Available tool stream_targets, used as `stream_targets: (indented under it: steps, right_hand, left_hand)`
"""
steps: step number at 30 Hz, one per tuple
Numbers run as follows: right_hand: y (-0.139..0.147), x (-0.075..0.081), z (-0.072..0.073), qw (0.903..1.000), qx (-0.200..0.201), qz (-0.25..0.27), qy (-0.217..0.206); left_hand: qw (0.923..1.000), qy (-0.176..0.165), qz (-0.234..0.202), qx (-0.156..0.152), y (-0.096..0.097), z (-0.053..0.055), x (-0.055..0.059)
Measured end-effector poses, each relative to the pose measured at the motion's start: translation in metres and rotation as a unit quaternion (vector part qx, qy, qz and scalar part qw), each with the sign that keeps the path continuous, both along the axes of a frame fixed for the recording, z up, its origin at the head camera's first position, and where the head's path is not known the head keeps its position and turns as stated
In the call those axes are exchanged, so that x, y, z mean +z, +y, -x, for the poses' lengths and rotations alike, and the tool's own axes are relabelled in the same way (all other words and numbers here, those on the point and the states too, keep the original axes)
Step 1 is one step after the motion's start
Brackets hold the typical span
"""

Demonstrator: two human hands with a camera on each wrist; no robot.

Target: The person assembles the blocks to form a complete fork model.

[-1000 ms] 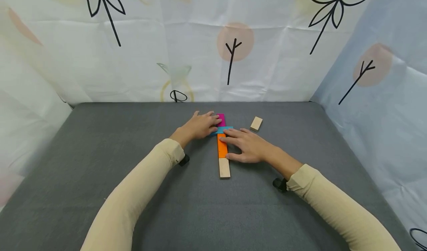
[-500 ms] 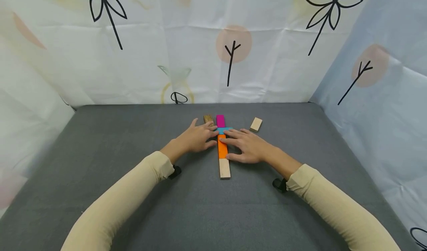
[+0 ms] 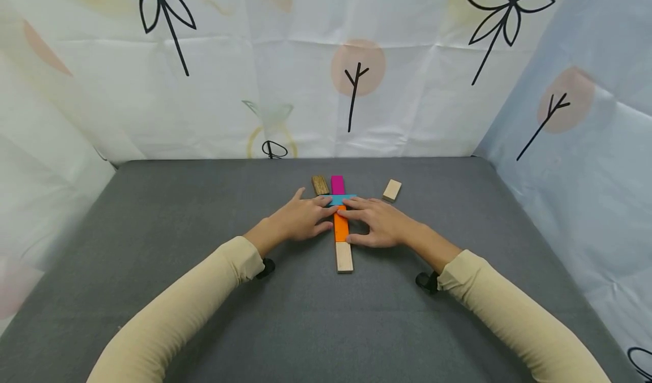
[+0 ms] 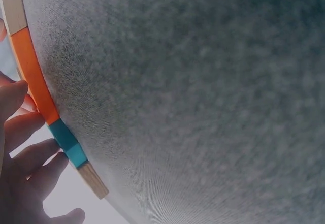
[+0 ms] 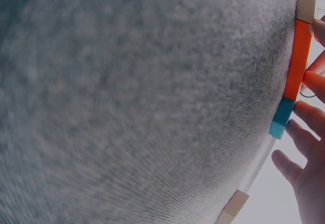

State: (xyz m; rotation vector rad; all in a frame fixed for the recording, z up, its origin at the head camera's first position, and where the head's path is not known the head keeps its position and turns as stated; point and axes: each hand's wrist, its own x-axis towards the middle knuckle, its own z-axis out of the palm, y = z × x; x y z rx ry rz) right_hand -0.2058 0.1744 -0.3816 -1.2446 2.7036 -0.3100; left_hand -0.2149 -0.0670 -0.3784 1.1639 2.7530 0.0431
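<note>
Flat blocks lie in a line on the grey cloth: magenta (image 3: 337, 185) at the far end, blue (image 3: 342, 200) set crosswise, then orange (image 3: 342, 228), then pale wood (image 3: 344, 258) nearest me. My left hand (image 3: 299, 219) is spread at the left of the line, its fingertips touching the blue block and the orange block's edge. From the right, my right hand (image 3: 379, 223) rests loosely extended fingers on the blue and orange blocks, its thumb by the joint with the pale one. Neither hand curls round a block. Fingers partly cover the blue block.
A brown wooden block (image 3: 320, 185) lies just left of the magenta one, beyond my left fingers. Another pale block (image 3: 391, 190) sits apart, behind my right hand. A patterned white curtain (image 3: 300, 72) hangs along the back edge of the grey table (image 3: 285, 326).
My left hand has drawn back toward me from the magenta block to the blue and orange ones, uncovering the brown block. The right hand stays almost in place.
</note>
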Motion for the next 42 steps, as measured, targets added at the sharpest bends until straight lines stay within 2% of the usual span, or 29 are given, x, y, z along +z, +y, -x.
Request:
stream_targets:
  steps: [15,23,28,34,42]
  right_hand:
    - [0.003,0.001,0.000,0.9998,-0.014,0.004,0.014]
    - [0.034,0.005,0.011,0.9972,-0.063,0.020,0.034]
    - [0.063,0.004,0.022,0.9923,-0.114,0.025,0.041]
    - [0.087,0.003,0.029,0.9841,-0.169,0.050,0.019]
    - [0.090,-0.001,0.035,0.9820,-0.176,0.062,0.027]
  left_hand:
    - [1.0000,0.003,0.002,-0.003,-0.001,0.002,-0.004]
    - [0.9998,0.017,0.001,-0.012,-0.001,0.001,-0.004]
    - [0.9997,0.018,0.001,-0.016,0.000,-0.001,-0.004]
    - [0.9997,0.015,0.004,-0.018,0.000,-0.002,-0.001]
    - [0.9998,0.017,0.001,-0.014,-0.003,0.000,-0.001]
